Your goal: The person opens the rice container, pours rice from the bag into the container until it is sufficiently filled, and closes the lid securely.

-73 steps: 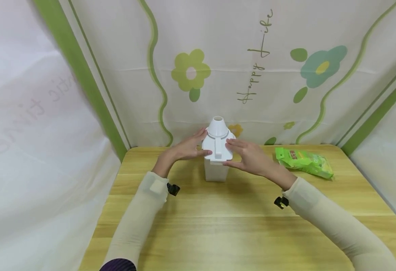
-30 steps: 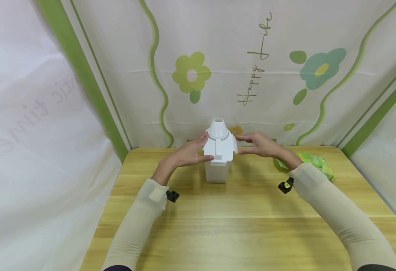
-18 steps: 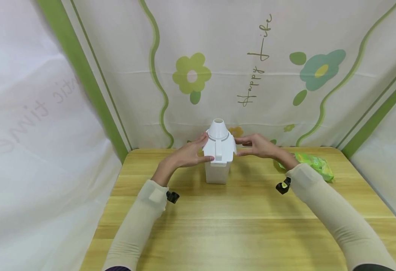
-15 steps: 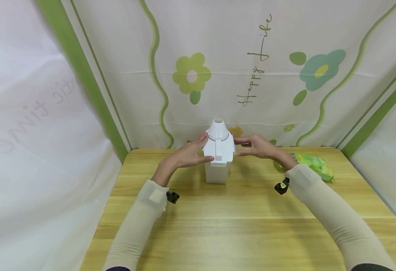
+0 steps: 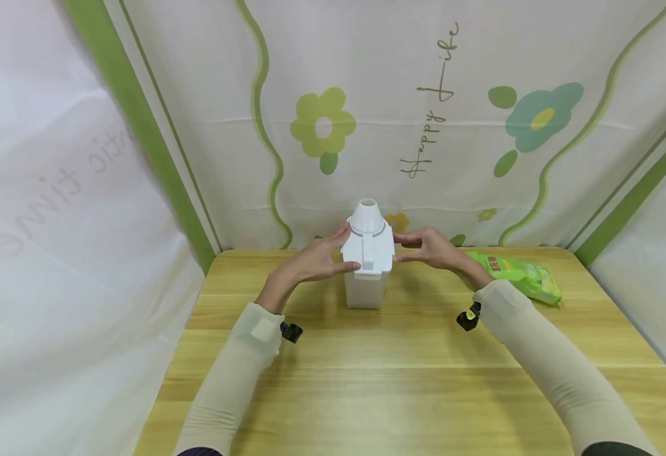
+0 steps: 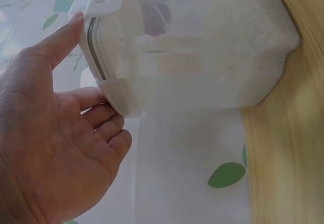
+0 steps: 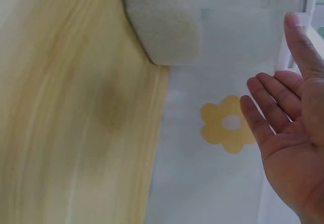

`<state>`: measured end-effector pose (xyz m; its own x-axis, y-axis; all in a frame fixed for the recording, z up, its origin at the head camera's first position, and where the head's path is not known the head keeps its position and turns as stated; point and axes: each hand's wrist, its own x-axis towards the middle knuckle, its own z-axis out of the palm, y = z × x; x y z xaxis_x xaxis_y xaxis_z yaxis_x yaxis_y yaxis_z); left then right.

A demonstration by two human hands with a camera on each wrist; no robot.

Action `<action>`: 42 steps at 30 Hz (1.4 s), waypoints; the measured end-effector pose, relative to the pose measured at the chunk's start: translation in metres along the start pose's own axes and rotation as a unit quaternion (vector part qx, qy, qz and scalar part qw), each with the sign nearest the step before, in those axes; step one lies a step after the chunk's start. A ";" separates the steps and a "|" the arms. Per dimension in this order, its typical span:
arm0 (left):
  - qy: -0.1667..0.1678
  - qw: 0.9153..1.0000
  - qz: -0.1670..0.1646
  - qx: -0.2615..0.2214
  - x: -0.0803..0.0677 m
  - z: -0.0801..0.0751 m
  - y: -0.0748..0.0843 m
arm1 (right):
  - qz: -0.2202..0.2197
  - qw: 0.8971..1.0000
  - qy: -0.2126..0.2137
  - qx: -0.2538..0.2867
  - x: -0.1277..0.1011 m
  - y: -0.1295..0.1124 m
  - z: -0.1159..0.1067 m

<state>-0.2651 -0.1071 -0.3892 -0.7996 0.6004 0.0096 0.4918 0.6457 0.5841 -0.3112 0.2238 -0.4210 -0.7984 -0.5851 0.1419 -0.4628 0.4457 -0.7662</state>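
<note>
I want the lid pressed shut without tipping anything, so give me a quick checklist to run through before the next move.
1. Container upright on the table: ok.
2. Lid level on the container: ok in the head view; whether it is fully seated, cannot tell.
3. Left hand on the lid's left side, thumb at the front edge, fingers at a side clip: ok.
4. Right hand at the lid's right edge: fingertips meet it in the head view, but firm contact, cannot tell.
5. Cone-shaped spout cap in place on top: ok.
6. Green packet apart from the container, out of the arms' way: ok.
</note>
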 end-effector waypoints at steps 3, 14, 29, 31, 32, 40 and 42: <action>0.004 1.000 0.001 -0.003 0.001 0.001 0.000 | 0.000 1.000 0.004 0.016 -0.001 0.003 0.002; 0.018 1.000 0.004 -0.012 0.001 0.001 0.000 | -0.003 0.999 0.011 0.034 -0.002 0.009 0.008; 0.014 1.000 0.002 -0.004 0.001 0.000 0.001 | -0.011 0.997 0.039 0.072 -0.006 0.015 0.024; 0.014 1.000 0.003 -0.002 0.001 0.001 0.001 | -0.016 0.995 0.042 0.085 -0.006 0.017 0.027; 0.014 1.000 0.003 -0.002 0.001 0.001 0.001 | -0.020 0.995 0.041 0.091 -0.006 0.018 0.028; 0.005 1.000 -0.006 0.004 0.000 -0.001 0.004 | -0.025 0.992 0.034 0.118 -0.007 0.022 0.030; 0.003 1.000 -0.008 0.006 0.000 -0.002 0.005 | -0.019 0.993 0.032 0.112 -0.008 0.024 0.030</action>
<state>-0.2631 -0.1044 -0.3846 -0.8095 0.5872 0.0055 0.4830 0.6605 0.5748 -0.3049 0.2190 -0.4590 -0.8083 -0.5512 0.2070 -0.4010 0.2580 -0.8790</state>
